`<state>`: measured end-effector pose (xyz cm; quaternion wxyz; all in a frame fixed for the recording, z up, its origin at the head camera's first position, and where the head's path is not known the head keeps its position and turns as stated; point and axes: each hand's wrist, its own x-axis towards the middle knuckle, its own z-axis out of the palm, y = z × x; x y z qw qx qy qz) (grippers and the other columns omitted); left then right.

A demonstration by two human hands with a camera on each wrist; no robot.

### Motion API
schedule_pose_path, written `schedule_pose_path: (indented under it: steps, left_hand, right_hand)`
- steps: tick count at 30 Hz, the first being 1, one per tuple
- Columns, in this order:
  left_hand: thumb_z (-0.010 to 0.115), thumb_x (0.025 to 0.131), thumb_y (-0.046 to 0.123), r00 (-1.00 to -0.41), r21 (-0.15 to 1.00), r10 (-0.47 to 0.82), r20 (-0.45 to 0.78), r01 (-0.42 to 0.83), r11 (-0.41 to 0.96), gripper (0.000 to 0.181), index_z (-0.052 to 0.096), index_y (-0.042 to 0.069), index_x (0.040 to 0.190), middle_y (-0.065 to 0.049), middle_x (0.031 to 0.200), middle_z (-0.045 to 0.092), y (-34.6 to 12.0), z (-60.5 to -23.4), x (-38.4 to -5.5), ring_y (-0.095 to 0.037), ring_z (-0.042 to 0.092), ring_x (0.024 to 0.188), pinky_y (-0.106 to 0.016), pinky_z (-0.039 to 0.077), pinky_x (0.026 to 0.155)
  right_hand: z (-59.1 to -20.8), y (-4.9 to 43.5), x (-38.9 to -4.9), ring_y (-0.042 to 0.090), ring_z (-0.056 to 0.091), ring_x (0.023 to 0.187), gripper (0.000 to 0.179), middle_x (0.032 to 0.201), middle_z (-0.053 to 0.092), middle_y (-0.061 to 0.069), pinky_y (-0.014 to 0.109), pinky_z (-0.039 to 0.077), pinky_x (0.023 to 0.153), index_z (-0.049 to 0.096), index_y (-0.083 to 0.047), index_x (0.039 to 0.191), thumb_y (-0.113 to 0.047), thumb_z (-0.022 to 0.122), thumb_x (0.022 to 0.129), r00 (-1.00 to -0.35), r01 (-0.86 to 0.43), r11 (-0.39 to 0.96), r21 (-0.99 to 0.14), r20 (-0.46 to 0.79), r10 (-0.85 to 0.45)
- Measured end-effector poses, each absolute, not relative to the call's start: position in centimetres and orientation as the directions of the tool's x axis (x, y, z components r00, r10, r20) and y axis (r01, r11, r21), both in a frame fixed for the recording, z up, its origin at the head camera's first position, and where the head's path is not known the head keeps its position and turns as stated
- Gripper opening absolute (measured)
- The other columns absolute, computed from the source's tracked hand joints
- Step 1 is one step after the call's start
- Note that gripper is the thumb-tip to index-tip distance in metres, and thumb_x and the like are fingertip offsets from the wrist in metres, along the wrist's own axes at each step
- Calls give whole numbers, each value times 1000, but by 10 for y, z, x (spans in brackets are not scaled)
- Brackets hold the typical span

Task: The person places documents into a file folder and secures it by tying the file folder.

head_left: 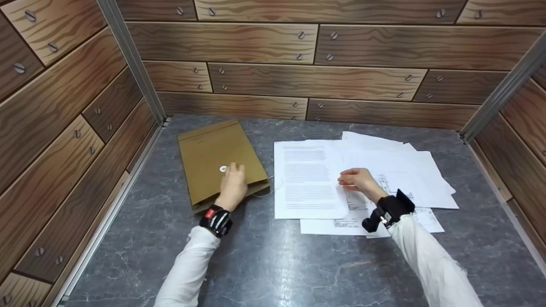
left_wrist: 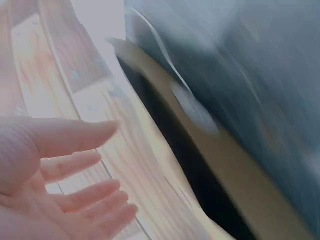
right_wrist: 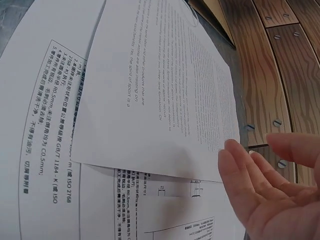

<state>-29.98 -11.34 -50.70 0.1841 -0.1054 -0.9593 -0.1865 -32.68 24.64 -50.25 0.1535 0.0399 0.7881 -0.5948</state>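
A brown document envelope (head_left: 217,149) with a white round button (head_left: 223,169) lies on the left of the table, its near edge gaping. My left hand (head_left: 234,183) is over the lower part of it, near the button, and holds nothing. The left wrist view shows loosely extended fingers (left_wrist: 95,205) beside the gaping envelope edge (left_wrist: 200,160). A thin white string (left_wrist: 162,47) trails from the envelope. At the right, my right hand (head_left: 360,181) hovers over spread papers, by the right edge of a text-printed sheet (head_left: 309,179), its fingers (right_wrist: 237,175) slightly bent with nothing between them.
Several more white sheets (head_left: 401,162), some with technical drawings, overlap on the right half of the grey marbled table (head_left: 264,264). Wood-patterned panels (head_left: 256,81) wall the back and both sides, with metal posts (head_left: 132,59) at the corners.
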Motion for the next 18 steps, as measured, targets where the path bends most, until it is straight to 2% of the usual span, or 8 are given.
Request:
schedule_pose_path:
  steps: [3, 7, 13, 18]
  left_hand:
    - [65, 71, -5, -925, 463, 137, 355, 301, 834, 28, 56, -8, 97, -18, 94, 47, -85, -506, -293, -33, 49, 85, -37, 48, 65]
    - [66, 77, 4, -969, 612, 138, 204, 237, 755, 28, 57, -5, 101, -16, 95, 49, -56, -508, -285, -30, 51, 88, -36, 47, 71]
    - [67, 77, 12, -997, 647, 64, 54, 83, 758, 30, 57, -5, 100, -19, 100, 48, -36, -518, -279, -34, 48, 94, -42, 42, 80]
    - [67, 76, 15, -998, 701, 8, -68, -42, 712, 39, 55, -9, 105, -29, 119, 38, -26, -528, -275, -44, 36, 107, -48, 36, 89]
  right_hand:
    - [-504, 246, -328, 25, 57, 94, 39, 110, 54, 25, 38, 42, 87, 40, 19, 121, -4, 50, 90, -953, 245, 311, -918, -286, -95]
    - [-505, 243, -331, 31, 52, 101, 42, 116, 47, 29, 38, 41, 88, 37, 19, 124, -4, 49, 90, -954, 263, 347, -900, -296, -44]
    - [-510, 246, -333, 36, 48, 108, 48, 121, 44, 31, 38, 40, 89, 32, 19, 127, -6, 49, 89, -946, 297, 387, -873, -324, -4]
    - [-517, 250, -331, 36, 50, 104, 50, 119, 46, 29, 36, 43, 85, 30, 17, 129, -8, 50, 90, -928, 352, 410, -841, -372, 35]
